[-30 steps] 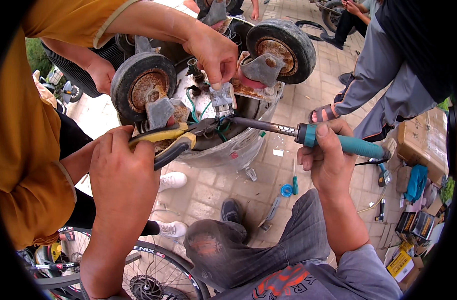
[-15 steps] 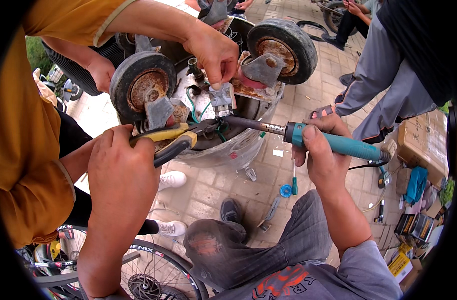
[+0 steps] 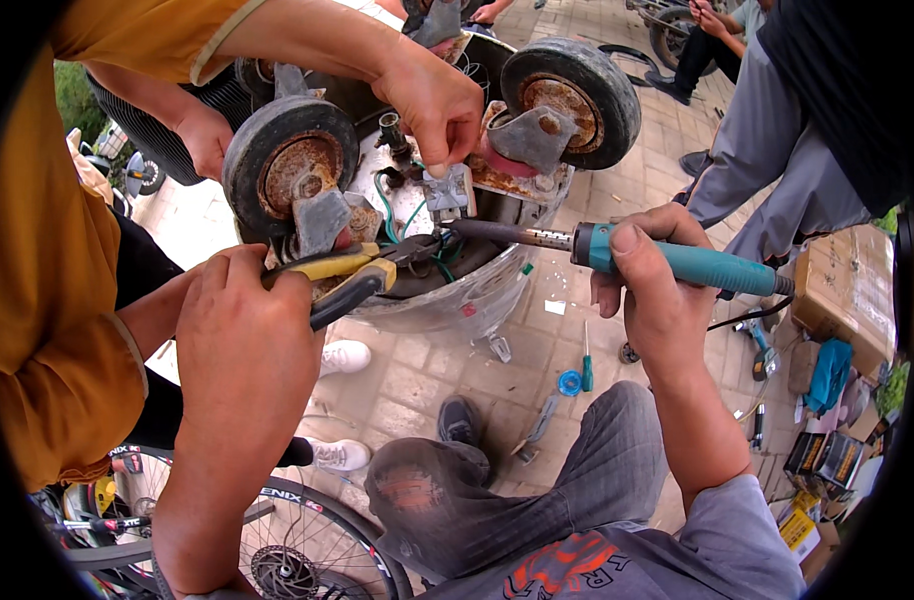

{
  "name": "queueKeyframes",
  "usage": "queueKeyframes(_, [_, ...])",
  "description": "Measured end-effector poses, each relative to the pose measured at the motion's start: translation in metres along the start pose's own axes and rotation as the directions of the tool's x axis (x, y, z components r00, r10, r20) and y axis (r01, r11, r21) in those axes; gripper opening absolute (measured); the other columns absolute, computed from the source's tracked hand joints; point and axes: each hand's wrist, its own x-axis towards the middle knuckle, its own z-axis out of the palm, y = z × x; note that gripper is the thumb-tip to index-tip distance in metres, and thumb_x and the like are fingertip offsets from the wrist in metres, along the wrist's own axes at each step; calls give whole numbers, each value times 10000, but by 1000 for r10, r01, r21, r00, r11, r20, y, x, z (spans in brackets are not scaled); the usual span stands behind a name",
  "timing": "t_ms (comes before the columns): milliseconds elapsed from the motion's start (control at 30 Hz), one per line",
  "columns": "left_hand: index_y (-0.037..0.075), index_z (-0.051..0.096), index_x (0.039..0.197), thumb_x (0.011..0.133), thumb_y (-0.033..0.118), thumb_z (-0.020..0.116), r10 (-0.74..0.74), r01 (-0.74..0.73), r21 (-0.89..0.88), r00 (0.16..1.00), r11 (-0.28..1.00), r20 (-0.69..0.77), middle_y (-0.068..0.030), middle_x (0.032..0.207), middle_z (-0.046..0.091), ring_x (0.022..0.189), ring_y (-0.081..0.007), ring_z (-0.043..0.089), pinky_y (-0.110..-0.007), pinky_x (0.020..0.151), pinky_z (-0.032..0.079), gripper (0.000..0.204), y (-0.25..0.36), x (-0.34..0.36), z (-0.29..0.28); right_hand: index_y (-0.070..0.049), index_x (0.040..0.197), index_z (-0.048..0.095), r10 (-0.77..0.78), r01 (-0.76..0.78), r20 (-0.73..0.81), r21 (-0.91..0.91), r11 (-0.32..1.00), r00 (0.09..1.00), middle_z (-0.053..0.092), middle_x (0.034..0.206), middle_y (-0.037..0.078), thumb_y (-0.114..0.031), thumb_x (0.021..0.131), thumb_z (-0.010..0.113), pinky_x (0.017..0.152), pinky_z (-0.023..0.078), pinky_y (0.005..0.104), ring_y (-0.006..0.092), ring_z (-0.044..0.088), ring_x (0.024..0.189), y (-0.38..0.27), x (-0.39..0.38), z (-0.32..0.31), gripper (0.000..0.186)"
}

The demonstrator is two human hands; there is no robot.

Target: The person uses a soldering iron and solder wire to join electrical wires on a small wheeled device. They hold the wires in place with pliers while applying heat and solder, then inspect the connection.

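My left hand is closed round the yellow and black handles of a pair of pliers. The pliers' jaws meet beside a green wire at the edge of an upturned machine. In my right hand is a soldering iron with a teal handle. Its dark tip reaches left to just beside the plier jaws; whether they touch I cannot tell. Just above the tip, a co-worker's hand pinches a small grey metal part.
Rusty caster wheels stand up from the machine. A green screwdriver and a blue roll lie on the paving. At right are cardboard boxes; a bicycle wheel is at lower left. People stand close on both sides.
The soldering iron and my right hand have shifted slightly right, and the iron's tip sits a little higher. My left hand and the co-worker's hand keep their holds.
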Motion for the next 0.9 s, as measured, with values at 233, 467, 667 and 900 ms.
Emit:
queueKeyframes(233, [-14, 708, 839, 679, 102, 708, 19, -18, -1, 1000, 1000, 9, -227, 1005, 652, 962, -347, 618, -426, 861, 480, 197, 2, 5, 1, 7, 888, 569, -25, 26, 25, -38, 999, 999, 615, 664, 68, -183, 893, 701, 436, 419, 212, 69, 537, 499, 1, -1, 0, 231])
queueKeyframes(467, [-11, 699, 810, 667, 102, 713, 33, -33, -1, 999, 999, 36, -195, 877, 629, 881, -333, 613, -421, 796, 485, 183, 2, 7, -6, 10, 878, 570, -5, 5, 3, -54, 999, 1000, 607, 647, 64, -187, 894, 695, 426, 408, 211, 67, 528, 484, -2, -2, 5, 233])
queueKeyframes(667, [1, 691, 778, 660, 102, 713, 25, -26, 34, 999, 999, 25, -169, 807, 604, 833, -319, 606, -419, 748, 486, 157, 2, 4, -11, 9, 874, 570, 15, -14, 8, -34, 999, 1000, 605, 644, 62, -183, 893, 694, 426, 405, 209, 66, 528, 483, -3, -2, 8, 229])
queueKeyframes(900, [6, 700, 775, 669, 87, 686, 43, -45, 45, 998, 998, 47, -166, 792, 612, 827, -315, 606, -422, 757, 487, 135, 10, 15, -12, 0, 873, 570, -19, 19, -16, -42, 999, 1000, 602, 645, 41, -177, 895, 698, 427, 403, 204, 51, 516, 492, 0, -3, 1, 220])
